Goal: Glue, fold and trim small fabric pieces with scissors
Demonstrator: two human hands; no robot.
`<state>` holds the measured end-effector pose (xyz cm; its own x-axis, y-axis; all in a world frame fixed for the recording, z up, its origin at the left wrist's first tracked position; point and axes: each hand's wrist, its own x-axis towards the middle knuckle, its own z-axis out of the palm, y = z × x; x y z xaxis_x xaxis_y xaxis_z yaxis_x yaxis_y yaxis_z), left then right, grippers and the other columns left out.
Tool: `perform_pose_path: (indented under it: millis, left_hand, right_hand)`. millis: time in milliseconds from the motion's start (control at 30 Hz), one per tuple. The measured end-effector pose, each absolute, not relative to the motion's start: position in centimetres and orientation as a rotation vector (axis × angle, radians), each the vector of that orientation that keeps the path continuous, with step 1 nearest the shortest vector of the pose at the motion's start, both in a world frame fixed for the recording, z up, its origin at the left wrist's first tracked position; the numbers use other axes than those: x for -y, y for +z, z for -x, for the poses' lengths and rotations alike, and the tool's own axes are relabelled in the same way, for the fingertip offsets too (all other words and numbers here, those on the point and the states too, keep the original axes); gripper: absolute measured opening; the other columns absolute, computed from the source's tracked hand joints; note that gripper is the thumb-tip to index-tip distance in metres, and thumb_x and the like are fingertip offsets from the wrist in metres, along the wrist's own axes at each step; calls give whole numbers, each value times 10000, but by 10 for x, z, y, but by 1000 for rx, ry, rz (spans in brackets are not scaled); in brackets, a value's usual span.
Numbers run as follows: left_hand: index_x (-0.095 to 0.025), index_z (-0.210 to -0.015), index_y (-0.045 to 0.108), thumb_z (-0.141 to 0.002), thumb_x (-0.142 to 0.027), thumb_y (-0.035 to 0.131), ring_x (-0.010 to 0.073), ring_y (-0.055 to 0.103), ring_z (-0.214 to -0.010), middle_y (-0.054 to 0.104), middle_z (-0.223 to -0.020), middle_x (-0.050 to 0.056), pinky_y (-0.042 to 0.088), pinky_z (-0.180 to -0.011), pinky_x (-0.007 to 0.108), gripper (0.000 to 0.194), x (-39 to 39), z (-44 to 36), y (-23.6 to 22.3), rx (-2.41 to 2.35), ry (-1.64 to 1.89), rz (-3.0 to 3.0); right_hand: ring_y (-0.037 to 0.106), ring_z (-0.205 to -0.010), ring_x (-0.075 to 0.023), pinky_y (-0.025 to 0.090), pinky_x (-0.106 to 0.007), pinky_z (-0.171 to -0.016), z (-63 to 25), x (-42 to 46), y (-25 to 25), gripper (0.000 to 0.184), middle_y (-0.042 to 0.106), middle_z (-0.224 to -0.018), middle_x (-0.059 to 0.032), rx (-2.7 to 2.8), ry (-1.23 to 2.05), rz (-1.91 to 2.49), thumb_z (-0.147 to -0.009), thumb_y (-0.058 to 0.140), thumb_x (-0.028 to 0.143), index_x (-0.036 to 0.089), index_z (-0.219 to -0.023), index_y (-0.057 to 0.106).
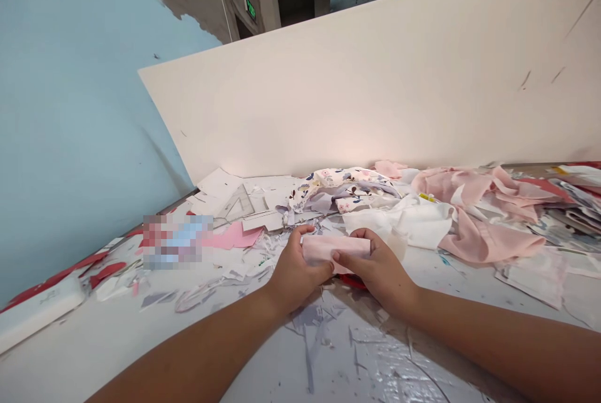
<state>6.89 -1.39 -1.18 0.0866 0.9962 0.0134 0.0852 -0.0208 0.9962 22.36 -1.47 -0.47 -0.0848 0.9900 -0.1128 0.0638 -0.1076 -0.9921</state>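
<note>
A pale pink folded piece (334, 246), fabric or paper, is held up above the table between both hands. My left hand (295, 268) grips its left end, thumb in front and fingers behind. On the other end, my right hand (382, 271) has its thumb pressed across the front face, with the fingers curled round the back. Something red (353, 281) shows just beneath the folded piece, mostly hidden by my right hand. Behind the hands lies a heap of flower-printed cloth (345, 185).
White cloth (413, 218) and pink cloth (493, 240) are heaped to the right. A set square (239, 203) lies among papers at the back left, near pink paper (232, 236). Scraps litter the white table (263, 359). A tall white panel (375, 90) stands behind.
</note>
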Motion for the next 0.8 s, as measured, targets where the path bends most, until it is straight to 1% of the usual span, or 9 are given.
perform_pose_path:
  millis: [100,200,300,400,500,567,633,700,800]
  left_hand:
    - [-269,-1174,395,-624,-255,674,117,548,-512,582,-739,6,447,-443,220,616,14,-69,-12,-1285,1118,-1365]
    - [-287,-1196,374,-647,-243,644,82,466,-414,552,-655,-31,389,-374,197,613,17,-68,-12,-1237,1057,-1373]
    - [-291,-1196,351,-683,-228,593,81,460,-416,555,-658,-32,358,-355,180,571,19,-67,-10,-1090,1015,-1322]
    - [-256,-1144,362,-696,-207,564,101,522,-490,569,-684,-19,413,-412,196,494,19,-68,-5,-993,1046,-1220]
    - [-232,-1114,369,-657,-172,596,114,543,-513,583,-673,-17,483,-486,266,514,16,-69,-1,-1018,1098,-1152]
    - [-220,-1089,383,-634,-154,612,108,529,-489,588,-651,-21,493,-483,286,514,14,-69,0,-1042,1121,-1128]
    - [-207,-1032,414,-624,-144,620,90,507,-464,592,-629,-25,478,-462,258,462,12,-68,-1,-1054,1140,-1115]
    - [-189,-935,459,-623,-142,627,64,478,-442,580,-592,-32,437,-442,203,358,9,-66,-2,-1060,1159,-1124]
    - [-168,-825,508,-628,-149,634,56,496,-471,575,-595,-27,413,-458,172,235,6,-61,-4,-1003,1152,-1132]
  right_hand:
    - [478,-448,-102,433,-199,-350,-223,15,-6,380,484,-563,80,1279,1320,1272,-664,649,448,271,-840,362]
    - [485,-447,-105,452,-221,-365,-224,15,-6,380,490,-576,79,1264,1325,1286,-661,653,444,272,-836,362]
    - [490,-446,-115,463,-245,-367,-225,14,-6,388,491,-576,78,1236,1353,1287,-658,657,444,275,-837,357]
    - [506,-472,-126,458,-239,-372,-227,12,-6,392,501,-586,73,1234,1354,1255,-654,666,433,275,-841,359]
    - [518,-484,-119,433,-206,-383,-228,11,-4,380,509,-588,75,1255,1320,1240,-658,671,409,274,-843,367]
    - [527,-467,-115,427,-205,-389,-229,12,-1,368,519,-590,79,1263,1327,1245,-670,660,407,277,-854,370]
    - [534,-449,-115,437,-221,-398,-230,12,2,355,533,-600,82,1261,1373,1231,-686,642,417,280,-865,367]
    - [534,-438,-114,441,-230,-406,-231,11,4,349,540,-604,86,1267,1402,1200,-691,640,408,279,-862,365]
    - [539,-457,-114,435,-225,-423,-233,8,3,339,534,-595,89,1282,1370,1159,-687,653,371,272,-845,370]
